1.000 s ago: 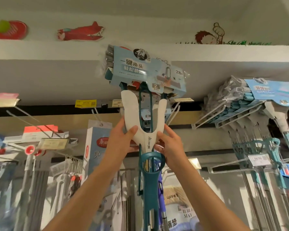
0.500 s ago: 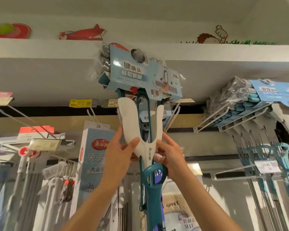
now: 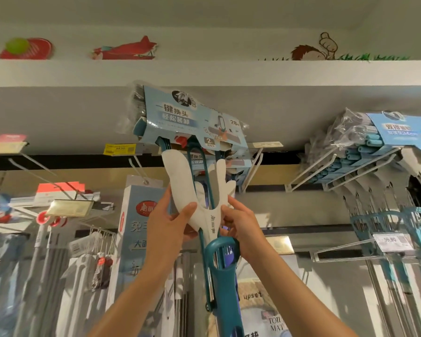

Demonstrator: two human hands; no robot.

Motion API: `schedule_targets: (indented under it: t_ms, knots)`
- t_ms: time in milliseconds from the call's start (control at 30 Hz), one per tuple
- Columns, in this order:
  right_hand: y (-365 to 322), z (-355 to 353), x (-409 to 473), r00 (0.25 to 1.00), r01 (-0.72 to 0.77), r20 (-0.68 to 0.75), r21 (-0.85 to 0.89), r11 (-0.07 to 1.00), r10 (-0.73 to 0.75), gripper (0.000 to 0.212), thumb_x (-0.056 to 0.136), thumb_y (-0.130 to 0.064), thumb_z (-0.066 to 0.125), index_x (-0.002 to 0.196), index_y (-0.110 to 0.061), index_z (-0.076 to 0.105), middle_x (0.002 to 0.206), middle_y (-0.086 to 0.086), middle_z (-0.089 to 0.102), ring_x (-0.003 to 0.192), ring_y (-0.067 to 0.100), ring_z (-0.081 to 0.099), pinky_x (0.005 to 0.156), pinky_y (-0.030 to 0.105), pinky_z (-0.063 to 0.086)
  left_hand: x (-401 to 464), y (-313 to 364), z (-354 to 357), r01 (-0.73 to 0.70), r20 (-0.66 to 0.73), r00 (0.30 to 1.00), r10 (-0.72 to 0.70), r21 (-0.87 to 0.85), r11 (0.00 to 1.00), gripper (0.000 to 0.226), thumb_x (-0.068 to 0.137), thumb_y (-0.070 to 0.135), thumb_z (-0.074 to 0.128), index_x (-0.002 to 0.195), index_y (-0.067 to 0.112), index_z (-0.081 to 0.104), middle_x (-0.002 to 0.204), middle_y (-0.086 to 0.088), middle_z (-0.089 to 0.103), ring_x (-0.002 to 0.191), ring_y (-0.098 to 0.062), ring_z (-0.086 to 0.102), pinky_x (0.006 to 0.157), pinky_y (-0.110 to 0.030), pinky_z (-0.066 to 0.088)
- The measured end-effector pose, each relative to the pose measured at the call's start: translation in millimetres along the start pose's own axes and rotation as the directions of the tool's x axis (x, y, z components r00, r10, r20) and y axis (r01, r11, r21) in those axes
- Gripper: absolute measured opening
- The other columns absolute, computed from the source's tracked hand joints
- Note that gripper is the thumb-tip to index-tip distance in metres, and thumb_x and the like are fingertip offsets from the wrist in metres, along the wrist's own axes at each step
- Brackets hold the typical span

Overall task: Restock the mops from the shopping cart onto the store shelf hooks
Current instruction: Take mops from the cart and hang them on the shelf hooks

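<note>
I hold a sponge mop [image 3: 206, 215] overhead, its white Y-shaped fork and teal handle pointing down. Its head sits in a light blue printed card sleeve [image 3: 190, 120], tilted, up near the white shelf hook [image 3: 252, 170]. My left hand [image 3: 167, 222] grips the left arm of the fork, thumb across its front. My right hand [image 3: 241, 221] grips the fork's right side at the neck. Another mop of the same kind hangs just behind it, mostly hidden.
Several packaged mops [image 3: 365, 152] hang on white hooks at the upper right, teal handles [image 3: 394, 220] below them. A tall blue box [image 3: 137, 229] hangs at centre left. Yellow price tags [image 3: 118, 150] line the rail. Grey poles fill the lower left.
The mop has tilted slightly, its head leaning further left, and my hands have shifted a little lower on the fork. The view has drifted slightly left.
</note>
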State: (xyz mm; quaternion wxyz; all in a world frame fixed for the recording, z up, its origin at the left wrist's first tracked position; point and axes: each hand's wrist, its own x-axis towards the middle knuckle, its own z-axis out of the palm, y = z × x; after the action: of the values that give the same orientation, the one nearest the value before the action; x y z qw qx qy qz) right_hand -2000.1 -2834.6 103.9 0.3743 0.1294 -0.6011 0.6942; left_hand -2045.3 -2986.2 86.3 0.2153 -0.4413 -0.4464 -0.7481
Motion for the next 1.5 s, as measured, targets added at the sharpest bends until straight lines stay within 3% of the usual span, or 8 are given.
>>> schedule_targets:
  t_ms: [233,367,433,567,767,967,1167,1500]
  knots:
    - [-14.4,1.4,1.3,0.998,-0.037,0.059,0.069,0.997,0.032,0.031,0.098,0.000,0.050,0.113,-0.020,0.068,0.096,0.015,0.075,0.080,0.024,0.068,0.066,0.033,0.059,7.4,8.6,8.9,-0.038,-0.009,0.999,0.039,0.053,0.998,0.056,0.090,0.013,0.072,0.126,0.049,0.048,0.110,-0.014,0.073,0.080,-0.019,0.076,0.054,-0.029,0.059]
    - [-12.7,-0.4,-0.9,0.993,-0.081,0.086,0.055,0.995,0.076,0.027,0.101,-0.004,0.048,0.109,-0.022,0.067,0.083,0.012,0.073,0.066,0.018,0.059,0.057,0.027,0.049,1.1,8.7,9.3,-0.040,-0.023,0.999,0.043,0.096,0.995,0.067,0.087,0.014,0.075,0.143,0.038,0.047,0.098,-0.008,0.074,0.077,-0.016,0.076,0.053,-0.030,0.060]
    - [-8.5,-2.0,-1.0,0.992,-0.093,0.094,0.045,0.995,0.089,0.027,0.102,-0.006,0.048,0.112,-0.022,0.066,0.082,0.009,0.072,0.061,0.015,0.057,0.057,0.027,0.046,-2.5,7.7,9.2,-0.041,-0.040,0.998,0.046,0.124,0.991,0.071,0.085,0.015,0.076,0.145,0.038,0.045,0.092,-0.003,0.073,0.075,-0.011,0.075,0.052,-0.028,0.059]
    - [-6.7,-4.8,5.2,0.994,-0.083,0.075,0.023,0.996,0.081,0.028,0.101,-0.007,0.048,0.119,-0.019,0.065,0.084,0.008,0.074,0.067,0.016,0.062,0.058,0.027,0.053,3.1,3.8,9.8,-0.003,-0.030,1.000,0.005,0.064,0.998,0.062,0.086,0.013,0.076,0.120,0.056,0.046,0.104,-0.006,0.074,0.079,-0.017,0.076,0.055,-0.034,0.061]
    - [-6.7,-13.1,23.8,0.995,-0.100,-0.027,0.000,0.995,0.100,0.029,0.098,-0.004,0.051,0.114,-0.022,0.067,0.078,0.011,0.071,0.065,0.018,0.053,0.061,0.031,0.047,21.9,-9.4,18.8,0.066,0.010,0.998,-0.066,0.023,0.998,0.066,0.089,0.012,0.073,0.144,0.039,0.045,0.112,0.000,0.072,0.082,-0.018,0.076,0.058,-0.037,0.062]
    - [-5.9,-26.1,38.4,0.988,-0.104,-0.112,0.023,0.994,0.106,0.026,0.099,-0.005,0.052,0.115,-0.021,0.064,0.079,0.012,0.072,0.073,0.022,0.056,0.061,0.030,0.049,35.6,-21.3,33.1,0.082,0.052,0.995,-0.083,0.025,0.996,0.061,0.091,0.012,0.071,0.142,0.036,0.046,0.113,-0.009,0.073,0.075,-0.019,0.076,0.055,-0.036,0.061]
    - [-9.2,-34.8,52.1,0.984,-0.099,-0.145,0.022,0.995,0.101,0.033,0.100,-0.007,0.051,0.129,-0.018,0.062,0.080,0.010,0.075,0.080,0.023,0.061,0.065,0.031,0.056,54.6,-34.6,43.3,0.091,0.066,0.993,-0.094,0.049,0.995,0.068,0.090,0.016,0.074,0.148,0.036,0.044,0.132,-0.006,0.065,0.094,-0.028,0.074,0.065,-0.052,0.063]
    - [-3.6,-37.3,68.4,0.988,-0.067,-0.135,0.015,0.998,0.069,0.042,0.098,-0.002,0.049,0.134,-0.023,0.058,0.091,0.012,0.073,0.081,0.021,0.065,0.063,0.030,0.058,72.1,-47.9,45.5,0.089,0.065,0.993,-0.097,0.111,0.990,0.063,0.093,0.016,0.070,0.148,0.033,0.044,0.137,-0.004,0.061,0.103,-0.033,0.071,0.064,-0.052,0.062]
